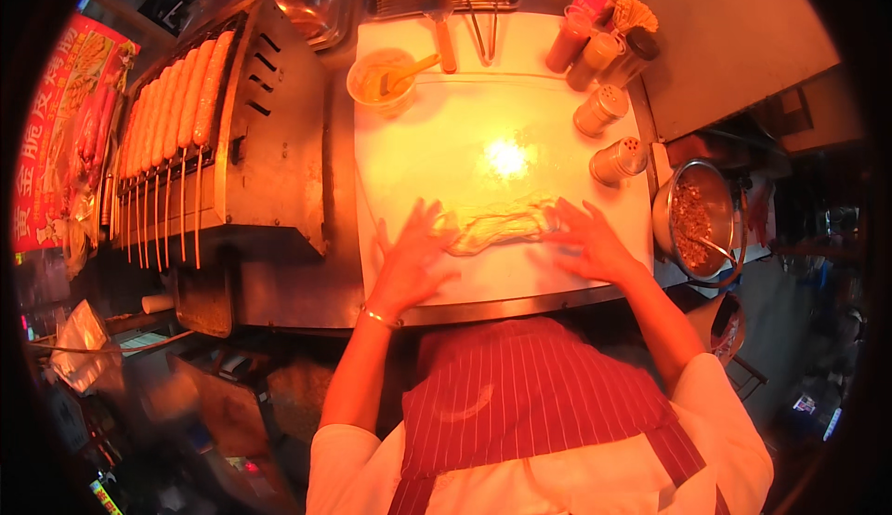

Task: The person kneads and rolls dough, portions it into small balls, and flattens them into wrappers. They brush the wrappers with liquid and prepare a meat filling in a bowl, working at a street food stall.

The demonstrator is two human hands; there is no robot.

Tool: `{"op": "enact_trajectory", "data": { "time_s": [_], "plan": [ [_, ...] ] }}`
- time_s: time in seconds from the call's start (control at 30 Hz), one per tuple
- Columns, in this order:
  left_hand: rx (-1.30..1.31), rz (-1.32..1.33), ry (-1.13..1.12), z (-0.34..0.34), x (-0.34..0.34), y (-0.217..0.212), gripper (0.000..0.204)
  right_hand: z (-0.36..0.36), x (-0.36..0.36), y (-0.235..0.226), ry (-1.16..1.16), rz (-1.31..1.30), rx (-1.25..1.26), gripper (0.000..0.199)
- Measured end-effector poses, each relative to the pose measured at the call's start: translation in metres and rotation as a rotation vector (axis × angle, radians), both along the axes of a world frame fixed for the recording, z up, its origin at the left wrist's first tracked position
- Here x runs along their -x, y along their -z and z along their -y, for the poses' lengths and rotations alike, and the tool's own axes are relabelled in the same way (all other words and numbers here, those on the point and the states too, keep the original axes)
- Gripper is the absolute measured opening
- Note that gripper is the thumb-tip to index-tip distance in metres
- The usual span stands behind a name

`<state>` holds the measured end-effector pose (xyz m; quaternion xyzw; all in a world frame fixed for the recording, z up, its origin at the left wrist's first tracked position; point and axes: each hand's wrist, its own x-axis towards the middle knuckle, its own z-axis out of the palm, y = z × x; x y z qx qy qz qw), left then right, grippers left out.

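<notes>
A long, wrinkled strip of pale dough (499,227) lies across the white work board (418,157), close to its near edge. At the dough's left end is my left hand (414,259), palm down, with fingers spread and slightly blurred. My right hand (590,244) is at the other end, its fingers also apart, the fingertips by the dough's edge. Both hands seem to touch the ends of the strip without wrapping round it. Exactly how much dough lies under the fingers is hidden.
To the left, a metal grill (279,143) carries several skewered sausages (177,97). A tub with a spatula (379,85) stands at the board's far left. Sauce bottles (569,39) and two shakers (618,162) line the right side, beside a metal bowl of chopped filling (689,222).
</notes>
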<state>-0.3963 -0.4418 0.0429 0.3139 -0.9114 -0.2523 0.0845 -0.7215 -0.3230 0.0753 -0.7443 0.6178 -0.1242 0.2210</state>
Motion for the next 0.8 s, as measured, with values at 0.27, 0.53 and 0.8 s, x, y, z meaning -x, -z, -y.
{"op": "enact_trajectory", "data": {
  "time_s": [0.27, 0.53, 0.8],
  "plan": [
    [0.177, 0.023, -0.255, -0.007, 0.089, 0.03, 0.051, 0.05, -0.024, 0.056, 0.074, -0.108, 0.164, 0.066],
    [0.274, 0.02, -0.148, 0.038, 0.044, 0.014, 0.057, 0.038, 0.003, 0.019, 0.167, -0.157, 0.068, 0.048],
    [-0.056, -0.022, -0.257, 0.0, 0.043, -0.008, 0.099, 0.011, -0.011, 0.043, 0.125, 0.132, 0.066, 0.09]
  ]
}}
